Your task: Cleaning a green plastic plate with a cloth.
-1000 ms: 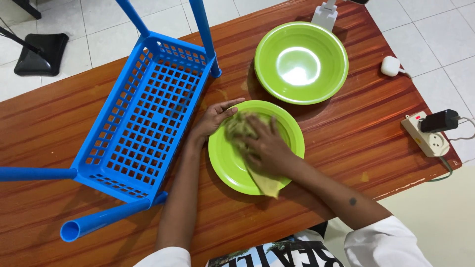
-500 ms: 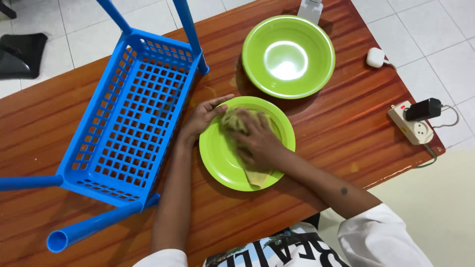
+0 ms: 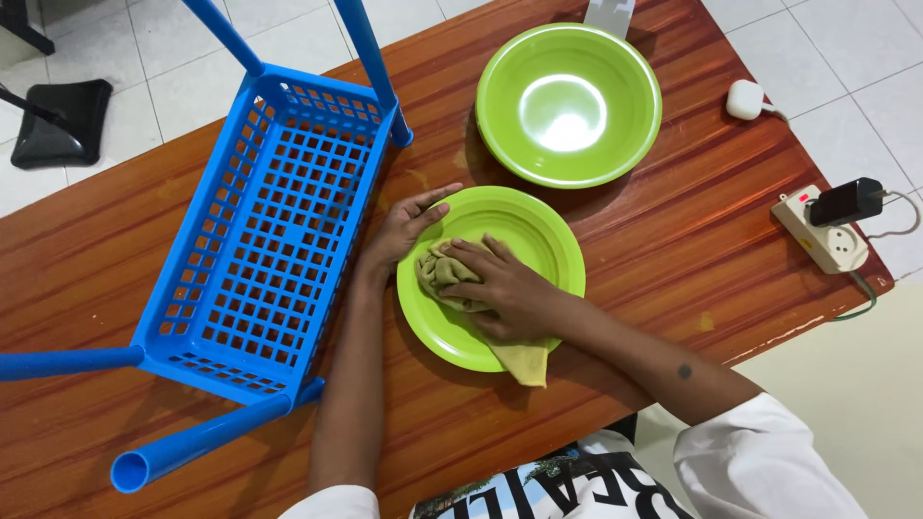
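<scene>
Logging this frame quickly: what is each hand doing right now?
Left hand: open, fingers resting flat on the rim of the green plate.
Right hand: pressed down on the yellowish cloth in the plate, fingers partly curled over it.

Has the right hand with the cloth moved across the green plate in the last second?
Yes. The right hand has slid the yellowish cloth from the plate's far side toward its left rim, closer to the left hand steadying it.

Blue plastic rack [image 3: 264, 231] tipped on the wooden table [image 3: 673, 250], green bowl [image 3: 568, 104] behind, white power strip [image 3: 822, 240] with black adapter [image 3: 846, 202], white earbud case [image 3: 744, 99]
</scene>
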